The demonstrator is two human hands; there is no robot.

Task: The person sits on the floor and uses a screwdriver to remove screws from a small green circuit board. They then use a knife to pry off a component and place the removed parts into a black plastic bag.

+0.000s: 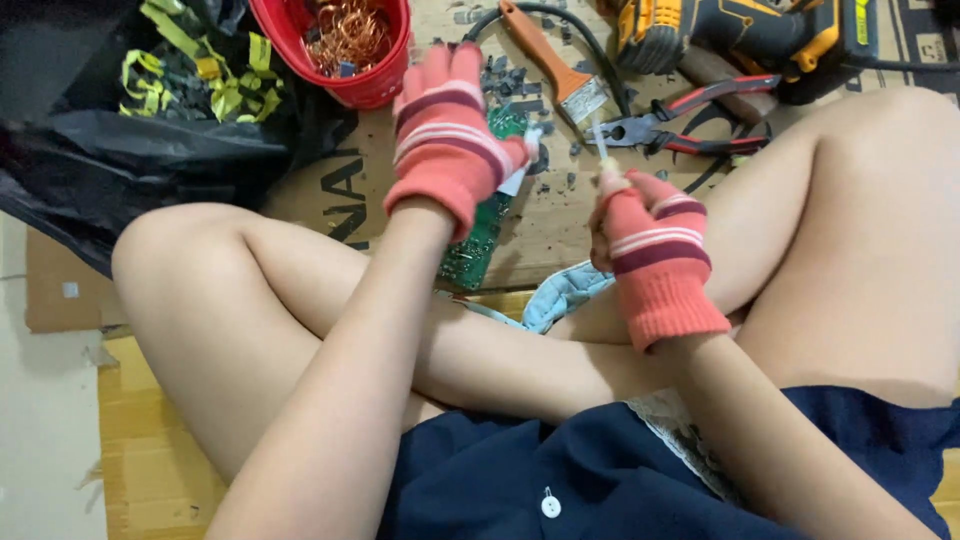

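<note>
My left hand (447,140), in a coral striped knit glove, grips the upper end of a green circuit board (478,235) that stands tilted on the cardboard between my crossed legs. My right hand (650,245), in a matching glove, is closed around a thin tool with a pale handle (602,140), whose tip points up beside the board's top edge. The part of the board under my left palm is hidden.
A red bucket of copper wire (345,45) and a black bag of yellow-green scraps (205,75) sit at upper left. A scraper (555,65), red-handled pliers (690,125) and a yellow power tool (740,35) lie ahead. A light blue face mask (560,295) rests by my leg.
</note>
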